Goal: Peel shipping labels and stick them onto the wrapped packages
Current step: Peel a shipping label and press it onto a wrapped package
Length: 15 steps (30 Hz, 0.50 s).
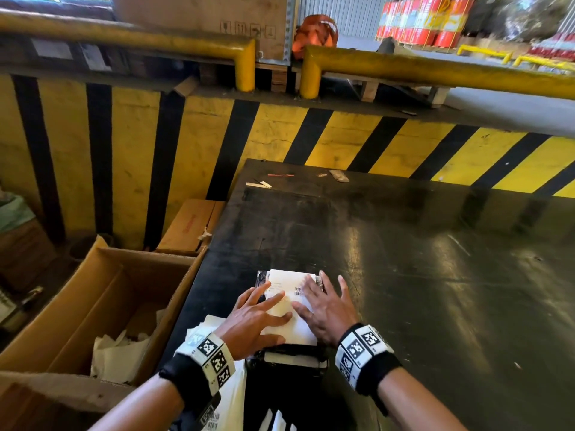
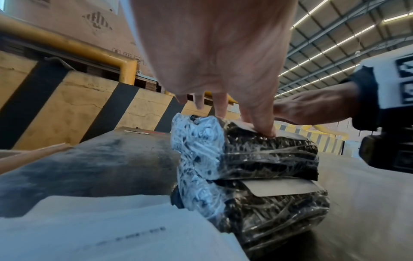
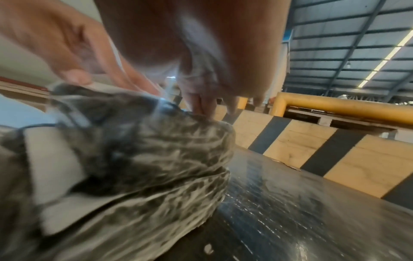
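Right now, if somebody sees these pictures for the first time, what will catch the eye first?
Probably both hands: the left hand and right hand press flat on a white shipping label on the top wrapped package, which lies on a second package at the near edge of the black table. Behind it stands the yellow-and-black striped wall; an open cardboard box stands left of the table.
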{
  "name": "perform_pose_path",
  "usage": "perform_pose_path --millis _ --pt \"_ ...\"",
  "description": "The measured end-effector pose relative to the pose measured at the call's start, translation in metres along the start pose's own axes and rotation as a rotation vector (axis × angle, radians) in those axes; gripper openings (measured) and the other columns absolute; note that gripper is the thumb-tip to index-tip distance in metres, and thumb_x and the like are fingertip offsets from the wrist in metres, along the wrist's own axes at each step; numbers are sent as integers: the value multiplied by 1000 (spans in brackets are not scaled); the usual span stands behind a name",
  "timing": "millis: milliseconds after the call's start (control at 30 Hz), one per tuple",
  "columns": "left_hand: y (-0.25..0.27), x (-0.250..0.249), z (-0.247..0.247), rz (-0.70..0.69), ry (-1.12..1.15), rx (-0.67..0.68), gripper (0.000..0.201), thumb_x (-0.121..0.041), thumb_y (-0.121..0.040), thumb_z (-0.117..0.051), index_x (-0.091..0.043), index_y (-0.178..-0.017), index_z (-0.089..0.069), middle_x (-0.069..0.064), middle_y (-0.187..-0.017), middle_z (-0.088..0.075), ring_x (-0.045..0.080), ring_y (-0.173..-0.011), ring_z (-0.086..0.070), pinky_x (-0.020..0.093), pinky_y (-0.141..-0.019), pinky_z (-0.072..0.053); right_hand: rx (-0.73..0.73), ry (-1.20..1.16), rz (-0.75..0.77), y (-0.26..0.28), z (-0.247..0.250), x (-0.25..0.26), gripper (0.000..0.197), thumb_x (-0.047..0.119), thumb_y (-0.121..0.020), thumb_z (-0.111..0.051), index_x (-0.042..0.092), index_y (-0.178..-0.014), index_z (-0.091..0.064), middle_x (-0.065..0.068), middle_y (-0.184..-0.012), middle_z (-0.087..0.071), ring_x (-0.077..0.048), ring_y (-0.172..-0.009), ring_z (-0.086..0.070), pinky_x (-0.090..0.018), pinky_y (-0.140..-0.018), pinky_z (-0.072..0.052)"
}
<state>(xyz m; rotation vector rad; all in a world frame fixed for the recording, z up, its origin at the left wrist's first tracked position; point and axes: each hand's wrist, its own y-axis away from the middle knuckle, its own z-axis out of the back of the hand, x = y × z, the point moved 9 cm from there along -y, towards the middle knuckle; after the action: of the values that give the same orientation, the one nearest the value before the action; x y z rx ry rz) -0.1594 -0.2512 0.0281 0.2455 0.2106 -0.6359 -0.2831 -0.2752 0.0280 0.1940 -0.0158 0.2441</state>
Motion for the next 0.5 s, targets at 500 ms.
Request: perform_pose_path --millis 500 --pt "17 13 -9 44 137 -112 74 -75 -70 -14 -50 -138 -31 -17 -154 1 7 -138 20 35 -116 1 69 41 146 -11 11 25 86 63 -83 14 21 -149 -23 5 -159 -13 -15 -147 -2 -50 -115 7"
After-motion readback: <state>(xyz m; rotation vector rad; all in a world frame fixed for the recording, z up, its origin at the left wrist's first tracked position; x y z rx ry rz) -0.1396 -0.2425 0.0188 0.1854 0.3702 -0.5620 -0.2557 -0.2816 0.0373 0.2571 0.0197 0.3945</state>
